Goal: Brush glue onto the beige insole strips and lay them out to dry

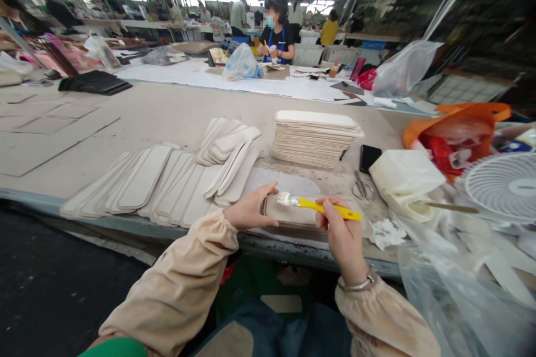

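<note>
In my right hand (pixel 344 234) is a yellow-handled paintbrush (pixel 322 206), its bristles coated in white paste and pointing left. Below the brush lies a short stack of beige rounded panels (pixel 293 215) at the table's front edge. My left hand (pixel 252 206) is at the left end of that stack, thumb and fingers spread apart around its corner; whether it touches the panels I cannot tell. Left of it, many loose pale panels (pixel 144 178) lie fanned out in overlapping rows. A tall, neat stack of similar panels (pixel 316 139) stands behind the brush.
To the right are scissors (pixel 363 187), a black phone (pixel 370 158), a cut-open white plastic jug (pixel 408 178) with a stick in it, an orange bag (pixel 456 128) and a white fan (pixel 502 184). A co-worker (pixel 278 39) works across the table, behind a plastic bag (pixel 243 61).
</note>
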Motion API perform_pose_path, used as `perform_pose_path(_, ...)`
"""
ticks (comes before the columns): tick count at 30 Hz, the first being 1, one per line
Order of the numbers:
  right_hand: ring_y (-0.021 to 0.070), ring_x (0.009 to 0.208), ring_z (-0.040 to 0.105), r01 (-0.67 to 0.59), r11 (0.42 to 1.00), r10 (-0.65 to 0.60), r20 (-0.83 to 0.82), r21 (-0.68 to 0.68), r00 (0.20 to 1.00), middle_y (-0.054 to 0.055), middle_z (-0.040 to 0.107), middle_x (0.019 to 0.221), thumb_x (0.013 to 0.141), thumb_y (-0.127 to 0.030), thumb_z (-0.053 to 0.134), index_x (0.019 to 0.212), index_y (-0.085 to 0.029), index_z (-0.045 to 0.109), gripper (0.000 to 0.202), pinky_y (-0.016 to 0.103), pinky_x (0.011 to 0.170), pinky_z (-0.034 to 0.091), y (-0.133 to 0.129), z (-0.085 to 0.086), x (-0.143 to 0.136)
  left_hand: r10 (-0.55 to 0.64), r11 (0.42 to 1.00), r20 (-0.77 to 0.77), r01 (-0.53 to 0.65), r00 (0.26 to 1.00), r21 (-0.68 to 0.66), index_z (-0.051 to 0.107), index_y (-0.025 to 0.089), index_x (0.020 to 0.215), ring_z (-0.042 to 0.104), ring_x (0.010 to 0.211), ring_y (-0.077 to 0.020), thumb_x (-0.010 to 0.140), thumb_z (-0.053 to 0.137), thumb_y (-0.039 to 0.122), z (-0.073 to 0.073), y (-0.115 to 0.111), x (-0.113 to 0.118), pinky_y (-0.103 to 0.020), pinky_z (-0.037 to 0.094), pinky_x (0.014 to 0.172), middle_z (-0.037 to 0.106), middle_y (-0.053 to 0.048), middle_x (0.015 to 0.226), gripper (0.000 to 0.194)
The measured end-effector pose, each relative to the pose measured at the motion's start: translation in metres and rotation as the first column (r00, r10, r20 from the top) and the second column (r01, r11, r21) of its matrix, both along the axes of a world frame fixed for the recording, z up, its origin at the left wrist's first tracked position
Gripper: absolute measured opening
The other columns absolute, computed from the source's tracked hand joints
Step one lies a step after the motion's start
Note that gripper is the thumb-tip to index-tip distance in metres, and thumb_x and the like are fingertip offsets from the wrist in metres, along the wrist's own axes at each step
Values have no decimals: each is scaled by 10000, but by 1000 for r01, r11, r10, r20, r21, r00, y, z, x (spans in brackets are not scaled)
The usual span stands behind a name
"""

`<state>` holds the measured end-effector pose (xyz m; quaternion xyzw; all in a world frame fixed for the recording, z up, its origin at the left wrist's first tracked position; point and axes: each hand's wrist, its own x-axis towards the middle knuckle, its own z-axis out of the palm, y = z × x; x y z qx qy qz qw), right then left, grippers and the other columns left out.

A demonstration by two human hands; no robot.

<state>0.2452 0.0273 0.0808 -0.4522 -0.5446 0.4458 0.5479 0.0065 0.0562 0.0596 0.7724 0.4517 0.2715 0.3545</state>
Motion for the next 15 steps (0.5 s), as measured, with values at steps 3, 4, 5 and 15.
perform_pose_path(3, 111, 489, 455, -32, 997, 35, 44, -63, 998, -48, 506, 514, 899, -474, 532, 890, -180, 593, 300, 244, 492, 338, 3, -3, -10, 0, 999, -36, 2, 999, 37, 279, 171, 1479, 519, 1242, -297, 637, 811, 363, 1, -1, 4, -476, 366, 1101, 526, -170, 1357, 1014)
perform_pose_path(4, 114, 489, 457, -33, 996, 38, 57, -87, 998, -50, 502, 508, 894, -481, 534, 882, -180, 596, 307, 245, 492, 336, 4, -4, -12, 2, 999, -47, 0, 999, 47, 280, 162, 1477, 522, 1237, -297, 641, 803, 353, 2, -2, 5, -469, 371, 1099, 528, -170, 1350, 1004)
perform_pose_path(5, 117, 487, 458, -25, 994, 34, 73, -110, 997, -50, 499, 503, 886, -487, 536, 873, -180, 599, 314, 247, 492, 336, 5, -4, -14, 6, 998, -55, -3, 998, 56, 282, 151, 1475, 524, 1232, -299, 645, 794, 345, 2, -2, 6, -462, 375, 1097, 531, -170, 1342, 994)
perform_pose_path(15, 137, 456, 468, 233, 972, -206, 337, -42, 919, -35, 499, 468, 822, -443, 535, 744, -169, 639, 303, 270, 490, 369, 21, 9, 34, 12, 996, -80, -5, 997, 86, 299, 163, 1469, 525, 1206, -291, 656, 741, 296, 3, -2, 9, -446, 382, 1088, 543, -139, 1301, 934)
